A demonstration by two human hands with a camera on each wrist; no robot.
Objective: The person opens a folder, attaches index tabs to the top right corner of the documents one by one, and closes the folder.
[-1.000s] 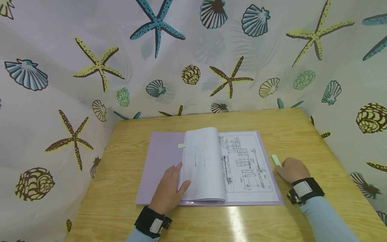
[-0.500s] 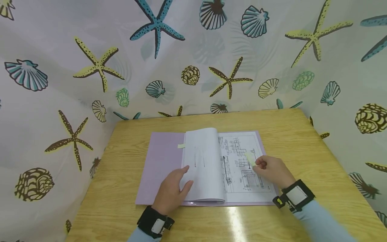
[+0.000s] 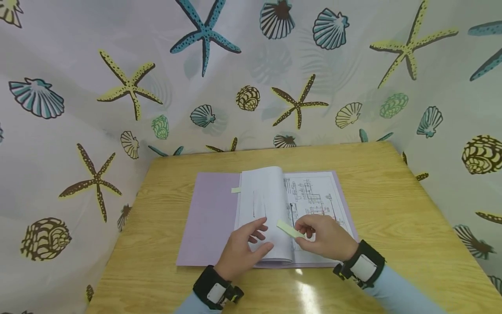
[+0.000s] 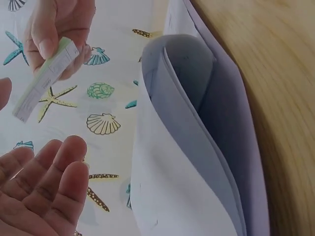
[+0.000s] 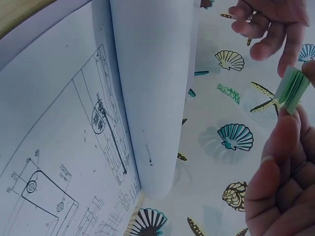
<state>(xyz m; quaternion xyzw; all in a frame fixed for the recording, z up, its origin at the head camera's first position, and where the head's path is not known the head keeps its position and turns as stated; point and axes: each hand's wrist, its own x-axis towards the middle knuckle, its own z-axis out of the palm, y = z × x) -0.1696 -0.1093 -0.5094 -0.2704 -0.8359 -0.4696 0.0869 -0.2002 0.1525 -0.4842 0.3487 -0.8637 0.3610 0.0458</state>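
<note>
Head view showed the right hand (image 3: pixel 327 239) pinching a thin green sticky-note pad (image 3: pixel 289 229) above smooth curled pages (image 3: pixel 264 205), the left hand (image 3: pixel 243 248) relaxed, holding nothing.

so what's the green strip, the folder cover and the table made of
Green strip, pinched by the right hand: a thin pad of pale green paper sticky notes, matte; its edge shows stacked layers in the wrist views. Folder cover: lilac, smooth and slightly glossy, probably thin plastic, perhaps coated card. Table: light wood grain under a glossy finish that reflects light, likely laminate or varnished wood.
</note>
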